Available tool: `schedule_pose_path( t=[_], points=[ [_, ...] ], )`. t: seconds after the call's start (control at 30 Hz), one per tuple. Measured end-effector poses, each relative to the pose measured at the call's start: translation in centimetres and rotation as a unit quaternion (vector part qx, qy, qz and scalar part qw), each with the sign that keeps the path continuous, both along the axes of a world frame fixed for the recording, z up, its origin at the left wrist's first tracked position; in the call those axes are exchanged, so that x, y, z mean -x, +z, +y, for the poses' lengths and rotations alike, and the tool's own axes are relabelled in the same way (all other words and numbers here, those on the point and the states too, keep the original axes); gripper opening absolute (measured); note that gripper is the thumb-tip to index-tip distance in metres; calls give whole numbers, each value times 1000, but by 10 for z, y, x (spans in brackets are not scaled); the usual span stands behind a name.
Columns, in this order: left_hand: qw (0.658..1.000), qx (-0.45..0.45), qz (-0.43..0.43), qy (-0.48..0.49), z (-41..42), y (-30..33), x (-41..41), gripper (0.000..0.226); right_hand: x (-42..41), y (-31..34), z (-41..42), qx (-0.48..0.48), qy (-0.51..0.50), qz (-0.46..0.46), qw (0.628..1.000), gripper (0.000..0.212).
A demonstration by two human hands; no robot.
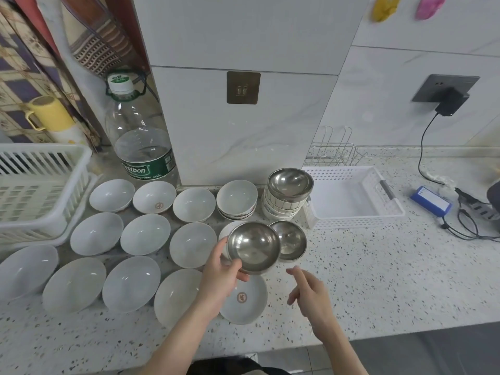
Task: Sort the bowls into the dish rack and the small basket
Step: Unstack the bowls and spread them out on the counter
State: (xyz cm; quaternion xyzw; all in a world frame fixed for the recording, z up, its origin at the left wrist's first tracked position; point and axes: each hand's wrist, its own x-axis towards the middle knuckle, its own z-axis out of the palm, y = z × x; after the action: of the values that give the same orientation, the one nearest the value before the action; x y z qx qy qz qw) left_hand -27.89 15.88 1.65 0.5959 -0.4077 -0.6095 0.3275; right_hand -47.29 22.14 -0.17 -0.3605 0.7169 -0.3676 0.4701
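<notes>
Holding a steel bowl (253, 247) just above the counter (378, 280), a person's left hand (222, 269) grips it at the near-left rim, thumb over the lip and fingers curled beneath. The right hand (308, 292) hangs beside it with fingers relaxed and loosely spread, holding nothing, its fingertips near the bowl but apart from it. A second steel bowl (290, 240) sits on the counter just to the right of the raised one, and a third steel bowl (290, 182) tops a stack of patterned bowls (281, 207) next to the small basket (351, 197), a white perforated tray that looks to hold nothing yet. Rows of white bowls (146, 234) cover the counter's left half, running toward the white dish rack (35, 190) at the far left; one with a printed mark (244, 300) lies directly under the left wrist. A large water bottle (142, 136) stands behind them.

The steel bowl is likely light, rigid and hard to break, but its polished wall looks slippery, so a pinch across the rim seems surer than a hold on the rounded side. The white bowls appear ceramic, heavier and apt to chip if knocked together; each is probably best lifted by the rim or cupped from below. Sorting seems barely begun, with nearly every bowl on the counter.
</notes>
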Motion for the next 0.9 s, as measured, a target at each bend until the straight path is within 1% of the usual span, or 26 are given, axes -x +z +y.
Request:
schedule_pose_path(
  t=[0.1, 0.2, 0.27, 0.3, 0.37, 0.47, 0.63, 0.77, 0.83, 0.9],
  points=[
    [998, -1, -15, -56, 4, -3, 18, 63, 8, 6, -4, 9, -41, -38, 998, 29],
    [994, 8, -24, -105, 10, -6, 33, 61, 17, 7, -4, 18, -56, -33, 998, 18],
    [991, 16, -38, -128, 13, -9, 40, 58, 23, 6, -2, 22, -45, -12, 999, 11],
    [988, 19, -46, -144, 14, -10, 43, 57, 27, 5, -1, 21, -35, 9, 999, 11],
    [979, 23, -71, -189, 14, -12, 47, 56, 34, 0, 3, 14, -16, 52, 998, 17],
    [961, 35, -132, -240, 10, -14, 49, 50, 44, -9, 9, -13, -3, 78, 997, 21],
    [930, 46, -229, -282, 7, -22, 45, 45, 52, -19, 11, -60, 40, 93, 993, 20],
    [917, 54, -281, -278, 7, -23, 43, 42, 51, -25, 11, -78, 46, 110, 990, 18],
    [915, 57, -297, -268, 4, -24, 41, 36, 50, -28, 12, -79, 47, 117, 989, 17],
    [918, 45, -299, -256, 2, -25, 38, 22, 50, -29, 13, -81, 50, 121, 988, 17]
  ],
)
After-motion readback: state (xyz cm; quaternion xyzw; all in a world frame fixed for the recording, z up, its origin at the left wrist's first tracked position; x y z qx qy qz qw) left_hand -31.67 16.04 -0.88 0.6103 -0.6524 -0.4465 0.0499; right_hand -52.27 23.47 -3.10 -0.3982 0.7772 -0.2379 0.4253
